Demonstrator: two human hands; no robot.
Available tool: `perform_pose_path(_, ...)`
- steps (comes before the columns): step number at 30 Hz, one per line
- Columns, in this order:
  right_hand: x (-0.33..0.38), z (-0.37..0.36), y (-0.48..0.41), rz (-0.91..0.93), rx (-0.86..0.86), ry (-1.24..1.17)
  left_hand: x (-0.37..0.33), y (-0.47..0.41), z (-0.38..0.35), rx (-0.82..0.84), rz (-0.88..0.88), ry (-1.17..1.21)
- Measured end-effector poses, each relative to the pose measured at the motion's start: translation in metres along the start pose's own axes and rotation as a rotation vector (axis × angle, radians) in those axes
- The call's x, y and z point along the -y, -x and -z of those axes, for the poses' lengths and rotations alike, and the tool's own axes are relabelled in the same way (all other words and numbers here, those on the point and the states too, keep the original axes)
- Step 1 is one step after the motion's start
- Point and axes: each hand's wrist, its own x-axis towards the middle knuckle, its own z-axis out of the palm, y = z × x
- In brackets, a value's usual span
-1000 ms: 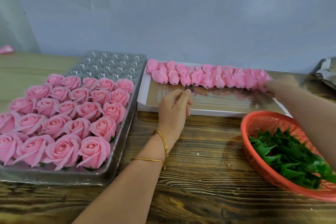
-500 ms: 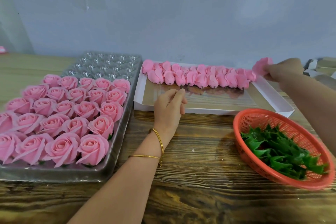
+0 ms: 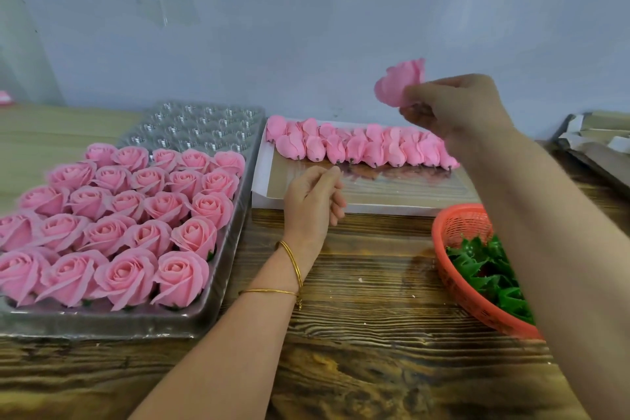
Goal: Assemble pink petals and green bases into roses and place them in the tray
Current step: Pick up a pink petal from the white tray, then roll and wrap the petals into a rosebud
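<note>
My right hand (image 3: 453, 106) pinches a pink petal bud (image 3: 399, 82) and holds it in the air above the right end of the white box (image 3: 375, 206). A row of several more pink petal buds (image 3: 361, 147) lies along the back of that box. My left hand (image 3: 312, 201) hovers over the box's front left edge with fingers loosely curled, holding nothing. Green bases (image 3: 491, 276) fill the red basket (image 3: 456, 286) at the right. The clear plastic tray (image 3: 225, 269) on the left holds several finished pink roses (image 3: 136, 215).
The back rows of the tray's cups (image 3: 201, 126) hold nothing. Cardboard pieces (image 3: 600, 143) lie at the far right. A blue-grey wall stands close behind the wooden table (image 3: 358, 334). A small pink object (image 3: 5, 99) sits at the far left edge.
My right hand took a petal bud from the right end of the row and lifted it up and leftward. My left hand stayed near the box's front edge.
</note>
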Motion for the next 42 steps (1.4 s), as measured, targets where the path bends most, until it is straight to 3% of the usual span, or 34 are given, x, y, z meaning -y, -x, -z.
perform_pose_path(8,-0.041,-0.046,0.055,-0.011,0.103,-0.097,-0.009,-0.003,-0.002,0.061,0.114,0.314)
perform_pose_path(14,-0.077,-0.053,0.076,-0.041,0.216,-0.231,-0.01,-0.004,0.002,0.267,0.088,0.244)
perform_pose_path(22,-0.094,-0.052,0.083,-0.12,0.537,-0.59,-0.008,-0.007,0.005,0.229,0.083,0.169)
perform_pose_path(27,-0.096,-0.046,0.084,-0.192,0.658,-0.629,-0.007,-0.007,0.008,0.22,0.062,0.091)
perform_pose_path(35,-0.095,-0.038,0.085,-0.246,0.71,-0.566,-0.007,-0.007,0.011,0.302,0.093,0.114)
perform_pose_path(42,-0.095,-0.039,0.086,-0.245,0.604,-0.525,-0.011,-0.005,0.007,0.219,0.095,0.137)
